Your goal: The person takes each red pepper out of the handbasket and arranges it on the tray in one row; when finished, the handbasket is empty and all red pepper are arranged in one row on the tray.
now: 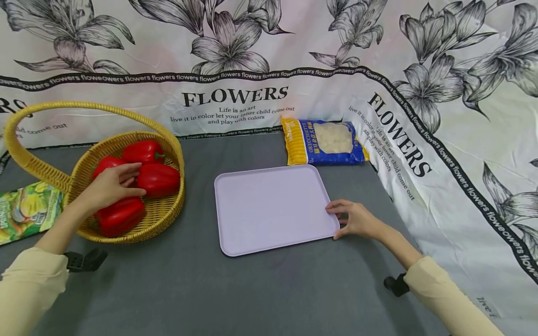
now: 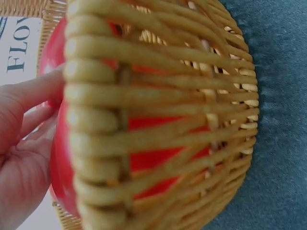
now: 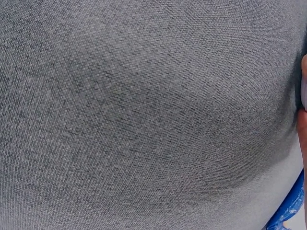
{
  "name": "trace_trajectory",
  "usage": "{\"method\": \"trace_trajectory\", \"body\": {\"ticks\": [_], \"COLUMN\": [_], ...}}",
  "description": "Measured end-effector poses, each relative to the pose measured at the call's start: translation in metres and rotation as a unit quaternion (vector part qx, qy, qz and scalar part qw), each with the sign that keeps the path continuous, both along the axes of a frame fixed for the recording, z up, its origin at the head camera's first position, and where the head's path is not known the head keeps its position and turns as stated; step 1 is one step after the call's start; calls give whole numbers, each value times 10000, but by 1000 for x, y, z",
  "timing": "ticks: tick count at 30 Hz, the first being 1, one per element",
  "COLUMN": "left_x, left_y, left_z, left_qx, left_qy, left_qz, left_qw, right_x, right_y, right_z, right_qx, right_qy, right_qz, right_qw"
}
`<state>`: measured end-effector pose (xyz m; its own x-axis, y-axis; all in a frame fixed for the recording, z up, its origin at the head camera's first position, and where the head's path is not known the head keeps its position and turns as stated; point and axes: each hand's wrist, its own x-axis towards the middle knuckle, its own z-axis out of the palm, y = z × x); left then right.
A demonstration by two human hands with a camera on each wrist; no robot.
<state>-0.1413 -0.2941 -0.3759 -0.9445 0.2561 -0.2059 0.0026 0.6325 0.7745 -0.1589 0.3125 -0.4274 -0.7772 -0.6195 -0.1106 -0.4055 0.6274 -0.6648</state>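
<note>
My left hand (image 1: 112, 183) reaches into a yellow wicker basket (image 1: 166, 219) of several red bell peppers. Its fingers and thumb are spread at the near end of the right-hand pepper (image 1: 159, 181), above another pepper (image 1: 122, 217) lying in front. From the left wrist, the fingers pass behind the woven rim, beside a red pepper (image 2: 62, 158); the fingertips are hidden. On the other side, my right hand (image 1: 357, 219) holds the right edge of a pale lilac tray (image 1: 273, 210), fingers over the rim and thumb near the front corner. The tray lies flat with a bare surface.
A blue and yellow bag of orecchiette pasta (image 1: 325, 142) lies behind the tray. Left of the basket is a green and yellow packet (image 1: 31, 210). The basket's tall handle (image 1: 96, 106) arches over its back. Flower-printed cloth (image 1: 235, 102) borders the grey table (image 1: 252, 294).
</note>
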Motion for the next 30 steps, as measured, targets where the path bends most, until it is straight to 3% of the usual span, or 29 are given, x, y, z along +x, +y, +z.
{"method": "trace_trajectory", "body": {"ticks": [3, 8, 14, 21, 30], "left_x": [-2, 0, 4, 0, -4], "left_y": [2, 2, 6, 10, 26], "left_z": [0, -2, 1, 2, -1], "left_qx": [-144, -184, 228, 270, 302], "left_qy": [-103, 105, 375, 60, 219], "left_qz": [22, 126, 215, 363, 384], "left_qw": [9998, 9997, 9988, 9990, 9986], "right_x": [1, 1, 0, 0, 0], "right_y": [0, -1, -1, -1, -3], "right_z": [-1, -1, 1, 0, 1], "right_qx": [3, 34, 123, 167, 204], "right_qy": [19, 6, 77, 58, 105], "right_qz": [-1, -24, -53, -83, -15], "right_qw": [10000, 10000, 9999, 9998, 9997]}}
